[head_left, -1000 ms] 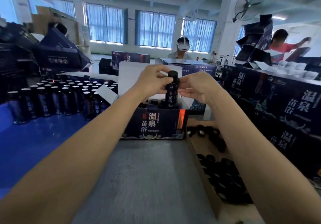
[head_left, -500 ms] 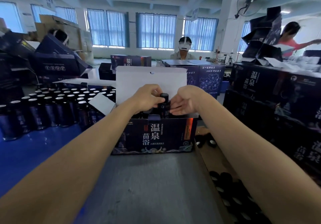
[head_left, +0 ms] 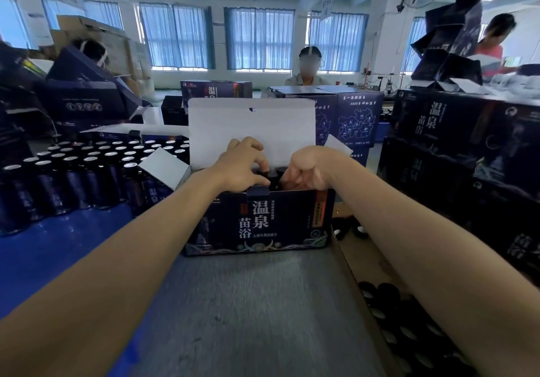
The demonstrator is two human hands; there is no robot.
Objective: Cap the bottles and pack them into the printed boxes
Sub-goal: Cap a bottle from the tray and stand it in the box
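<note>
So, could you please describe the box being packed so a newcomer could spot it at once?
Find the grey mat before the person. At its far edge stands a printed box, where the left hand and right hand hold a bottle. Unlike the stacked boxes at right, its white lid flap stands open.

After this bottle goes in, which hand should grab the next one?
Probably the left hand: both hold the bottle in the box, but the uncapped bottles stand in rows on its side. Caps lie by the right hand.
</note>
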